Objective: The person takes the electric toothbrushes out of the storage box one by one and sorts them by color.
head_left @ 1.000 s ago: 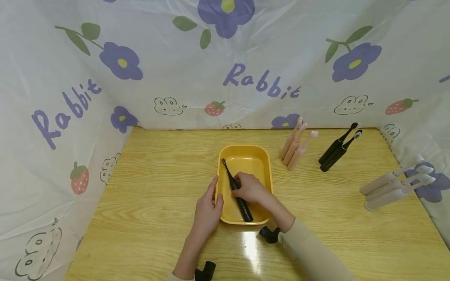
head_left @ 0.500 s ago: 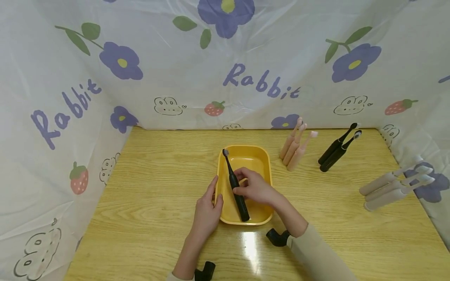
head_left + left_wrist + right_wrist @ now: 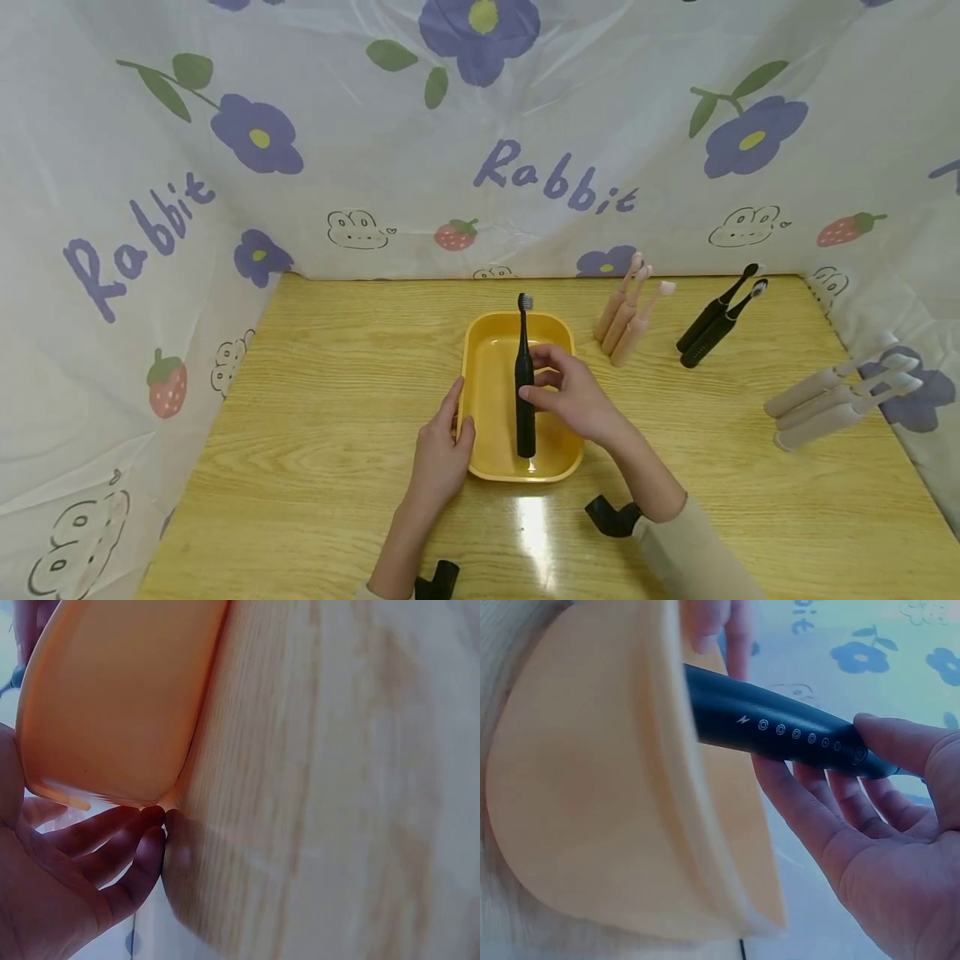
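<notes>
In the head view my right hand (image 3: 573,396) holds a black electric toothbrush (image 3: 524,400) over the yellow tray (image 3: 487,454). Its bristle head points to the back wall and the handle's base toward me. The right wrist view shows the thumb on one side of the black handle (image 3: 780,724), opposite the fingers, with a row of small printed icons facing the camera. At the tray's left side, my left hand (image 3: 444,450) grips the wall, thumb at the rim. In the left wrist view, left fingers (image 3: 112,847) curl against the outside of the tray (image 3: 127,697), low near the tabletop.
Right of the tray stand several pink electric toothbrushes (image 3: 622,325), then two black ones (image 3: 708,329). White toothbrushes (image 3: 825,404) stand at the far right. A patterned curtain (image 3: 375,150) encloses the wooden table (image 3: 322,392) at the back and sides.
My right hand has lifted the black toothbrush from the tray's left side, moving it right and turning it until it points straight away from me. The left hand has stayed at the tray.
</notes>
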The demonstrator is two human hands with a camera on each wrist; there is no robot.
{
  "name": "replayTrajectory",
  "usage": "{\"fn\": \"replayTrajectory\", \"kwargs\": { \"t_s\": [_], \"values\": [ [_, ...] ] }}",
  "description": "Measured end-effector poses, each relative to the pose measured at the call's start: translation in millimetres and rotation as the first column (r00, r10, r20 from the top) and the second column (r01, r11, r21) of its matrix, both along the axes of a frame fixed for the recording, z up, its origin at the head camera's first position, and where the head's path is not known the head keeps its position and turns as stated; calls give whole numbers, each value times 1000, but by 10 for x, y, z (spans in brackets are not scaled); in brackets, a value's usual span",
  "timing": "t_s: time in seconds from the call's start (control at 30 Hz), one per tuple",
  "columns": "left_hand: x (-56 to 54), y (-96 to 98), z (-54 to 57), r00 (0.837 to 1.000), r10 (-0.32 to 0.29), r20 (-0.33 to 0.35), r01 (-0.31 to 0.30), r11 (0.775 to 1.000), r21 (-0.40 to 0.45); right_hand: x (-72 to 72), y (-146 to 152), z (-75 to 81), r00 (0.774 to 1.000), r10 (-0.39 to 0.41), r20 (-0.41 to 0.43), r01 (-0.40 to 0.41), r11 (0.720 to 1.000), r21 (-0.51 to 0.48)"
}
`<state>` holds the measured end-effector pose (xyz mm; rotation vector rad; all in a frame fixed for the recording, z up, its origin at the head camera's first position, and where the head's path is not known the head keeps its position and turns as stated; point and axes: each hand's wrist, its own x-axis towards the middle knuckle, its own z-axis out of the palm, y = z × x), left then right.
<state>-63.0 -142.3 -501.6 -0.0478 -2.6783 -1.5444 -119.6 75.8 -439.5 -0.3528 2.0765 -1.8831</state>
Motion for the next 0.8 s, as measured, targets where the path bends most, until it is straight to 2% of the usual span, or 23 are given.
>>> {"fn": "replayTrajectory", "kwargs": {
  "t_s": [0.17, 0.3, 0.4, 0.6, 0.73, 0.8],
  "values": [
    [-3, -2, -16, 1000, -10, -2, 10, 1000, 5, 46, 176, 73, 996, -68, -53, 67, 998, -20],
    [9, -8, -13, 1000, -15, 11, 15, 1000, 18, 124, 351, 133, 973, -150, -173, 154, 988, 7],
    [18, 7, -28, 1000, -12, 22, 11, 1000, 23, 195, 518, 155, 940, -230, -252, 238, 971, 4],
    [25, 17, -62, 999, -10, 30, 9, 1000, 27, 306, 864, 147, 858, -373, -354, 391, 920, -24],
    [15, 11, -62, 1000, -11, 20, 10, 1000, 24, 342, 1064, 108, 810, -449, -378, 472, 881, -36],
    [4, 18, -58, 1000, -21, 9, 21, 1000, 22, 358, 1160, 72, 779, -502, -377, 521, 852, -58]
  ]
}}
